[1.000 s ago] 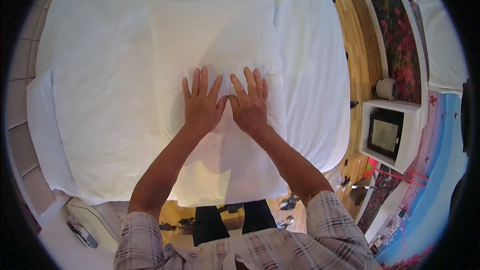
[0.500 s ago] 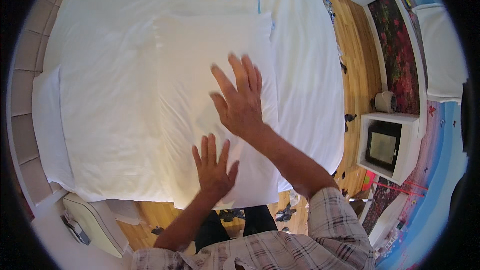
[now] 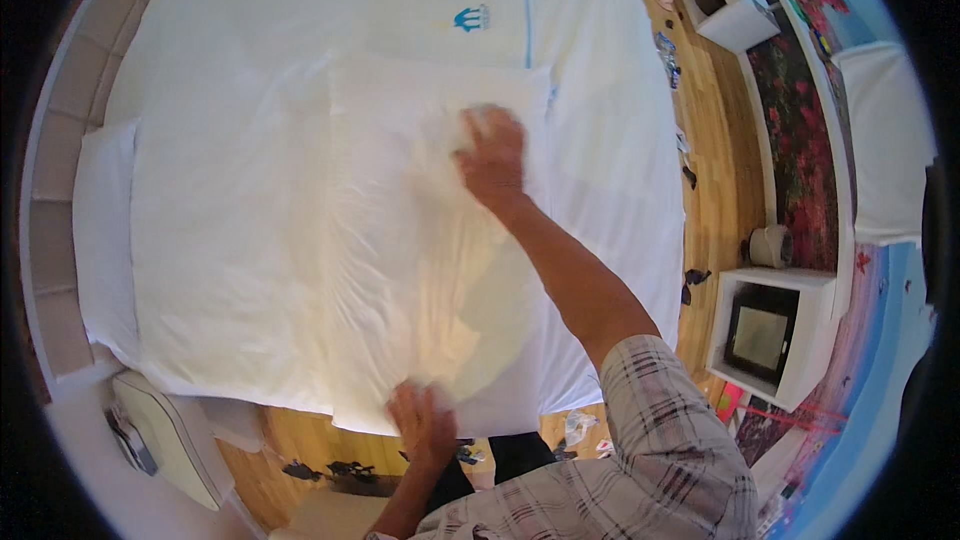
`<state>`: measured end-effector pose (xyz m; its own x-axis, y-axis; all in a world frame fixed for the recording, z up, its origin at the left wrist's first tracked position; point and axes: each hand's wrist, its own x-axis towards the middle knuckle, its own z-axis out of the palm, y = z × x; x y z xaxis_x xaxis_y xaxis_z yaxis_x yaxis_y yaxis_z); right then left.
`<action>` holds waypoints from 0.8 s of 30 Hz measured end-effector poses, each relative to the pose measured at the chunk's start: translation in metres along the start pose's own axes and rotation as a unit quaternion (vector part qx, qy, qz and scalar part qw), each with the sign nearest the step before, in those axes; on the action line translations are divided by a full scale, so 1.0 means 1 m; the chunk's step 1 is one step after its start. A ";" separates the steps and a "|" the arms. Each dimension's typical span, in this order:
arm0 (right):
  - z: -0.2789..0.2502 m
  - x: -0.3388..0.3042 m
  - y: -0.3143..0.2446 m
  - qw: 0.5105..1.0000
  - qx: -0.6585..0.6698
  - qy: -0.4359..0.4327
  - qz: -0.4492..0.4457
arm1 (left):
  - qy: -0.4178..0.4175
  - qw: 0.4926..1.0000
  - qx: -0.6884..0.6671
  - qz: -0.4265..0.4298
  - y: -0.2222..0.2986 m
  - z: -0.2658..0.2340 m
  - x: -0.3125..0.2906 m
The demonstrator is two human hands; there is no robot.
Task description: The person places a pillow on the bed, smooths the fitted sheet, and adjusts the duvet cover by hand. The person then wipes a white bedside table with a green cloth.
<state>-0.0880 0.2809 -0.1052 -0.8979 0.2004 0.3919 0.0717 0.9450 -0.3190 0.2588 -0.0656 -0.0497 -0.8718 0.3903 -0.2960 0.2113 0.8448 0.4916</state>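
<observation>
Smoothing the pillow, by the look of it; it lies on the bed at the near edge, creased along its left side. Right hand toward far end, left hand at near end. Both blurred; can't tell if fingers are spread or curled. Best: anchor one end, stroke palm-flat outward.
</observation>
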 end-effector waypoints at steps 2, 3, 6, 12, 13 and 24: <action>-0.029 -0.015 0.032 0.972 0.016 -0.028 0.233 | 0.097 0.980 -0.012 -0.173 -0.028 -0.011 -0.042; -0.036 -0.020 0.041 0.935 0.074 -0.076 0.337 | 0.111 0.945 -0.047 -0.303 -0.046 -0.005 -0.054; -0.036 -0.031 0.055 0.851 0.198 -0.105 0.475 | 0.074 0.610 -0.510 -0.601 -0.088 0.011 -0.055; -0.069 -0.031 0.046 0.810 0.336 -0.105 0.469 | 0.017 0.439 -0.830 -0.344 -0.134 0.033 -0.037; -0.086 -0.033 0.027 0.810 0.357 -0.088 0.457 | 0.007 0.471 -0.823 -0.317 -0.141 0.016 -0.031; -0.240 -0.373 -0.058 0.491 0.425 0.397 0.648 | -0.118 0.722 -0.652 -0.198 -0.230 -0.182 0.166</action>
<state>0.3465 0.2132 -0.0257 0.1392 0.8481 -0.5113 -0.1504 -0.4922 -0.8574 -0.0153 -0.2621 -0.0626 -0.6179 0.3947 -0.6800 -0.7637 -0.0957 0.6384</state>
